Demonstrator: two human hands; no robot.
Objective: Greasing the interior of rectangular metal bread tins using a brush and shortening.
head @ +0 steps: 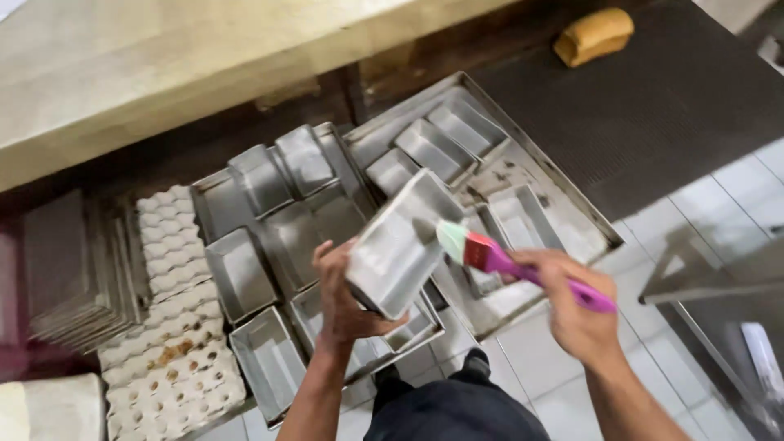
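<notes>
Dull metal tin, plastic-handled brush

Loaf tins on trays, seemingly

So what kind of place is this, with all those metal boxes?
Probably a bakery kitchen. The left hand holds a metal loaf tin while the right hand works a pastry brush inside it. More tins fill a big tray, egg cartons lie nearby, and a loaf rests on a mat.
</notes>
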